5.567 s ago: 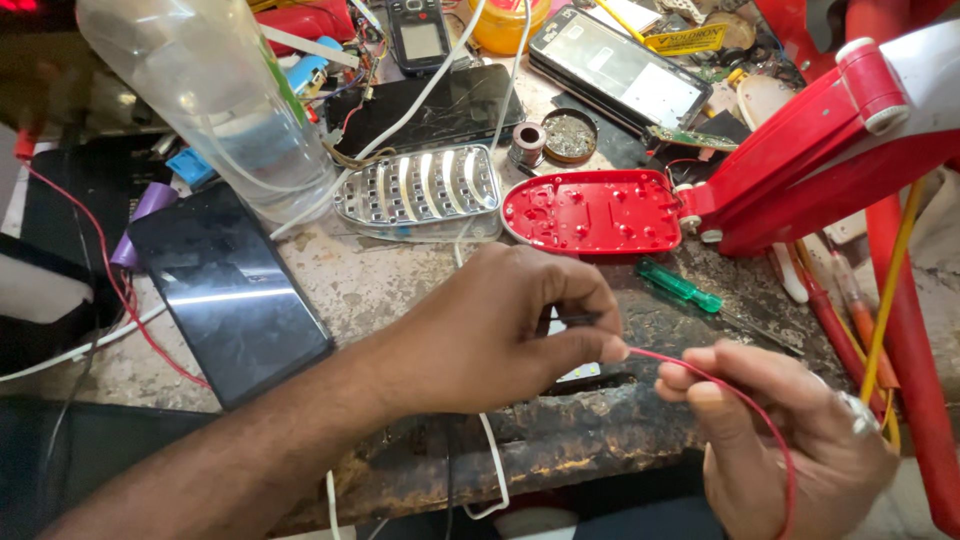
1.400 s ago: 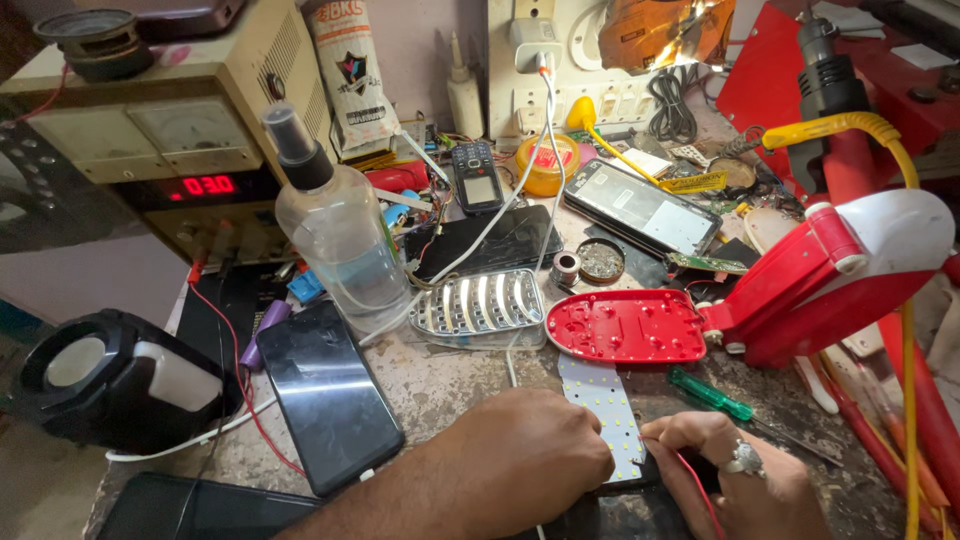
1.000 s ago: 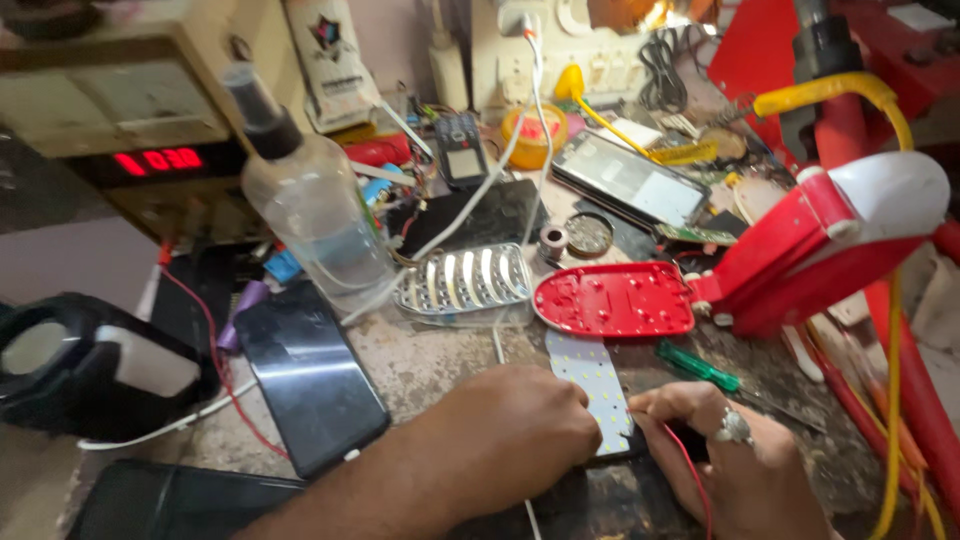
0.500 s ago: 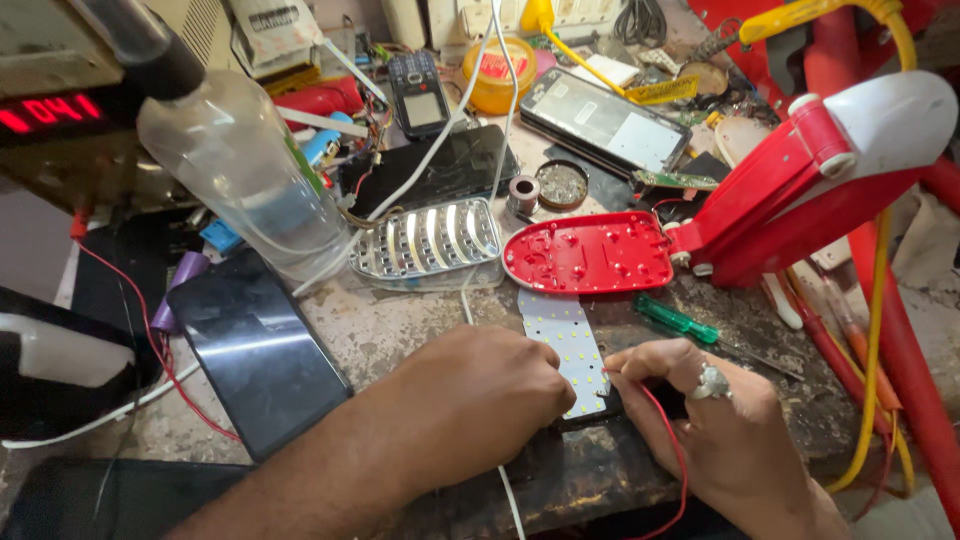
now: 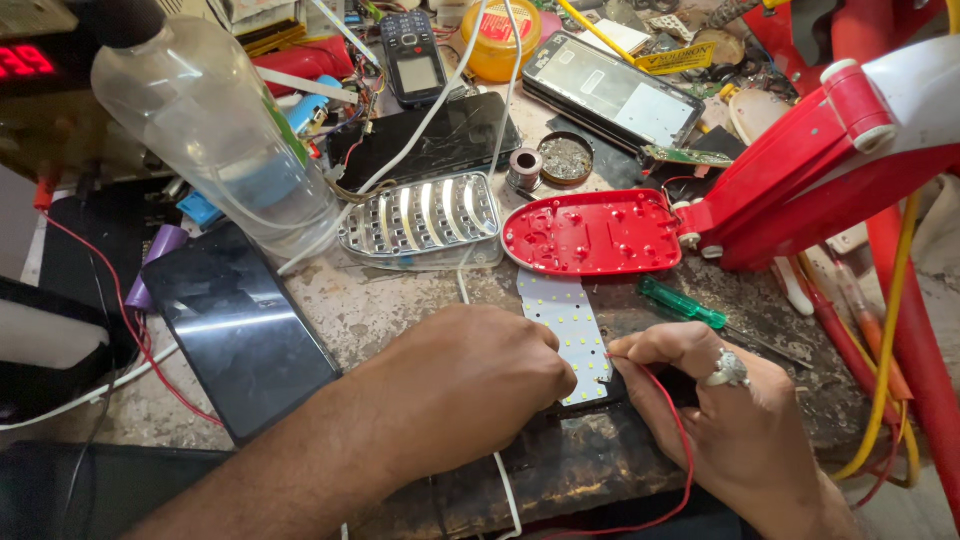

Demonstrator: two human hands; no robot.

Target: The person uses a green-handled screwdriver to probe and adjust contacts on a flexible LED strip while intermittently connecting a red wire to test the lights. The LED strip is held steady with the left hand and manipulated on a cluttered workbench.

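Note:
A white strip board dotted with small lights (image 5: 567,320) lies on the worn bench, reaching out from under a red plastic lamp shell (image 5: 592,231). My left hand (image 5: 470,385) rests on the strip's near end, fingers curled and pinching at its edge. My right hand (image 5: 715,415), wearing a ring, pinches a thin red wire (image 5: 684,455) right beside that same end. The wire loops down past my wrist. The fingertips of both hands almost meet over the board's lower corner.
A clear plastic bottle (image 5: 215,140), a silver reflector tray (image 5: 420,215), a dark phone (image 5: 240,330), a green screwdriver (image 5: 685,305), a red and white lamp arm (image 5: 830,150) and several phones and parts crowd the bench. A power supply with a red display (image 5: 25,62) sits far left.
The view has tilted down and closer to the bench. My hands have come down from holding the red wire in the air onto the near end of the light strip.

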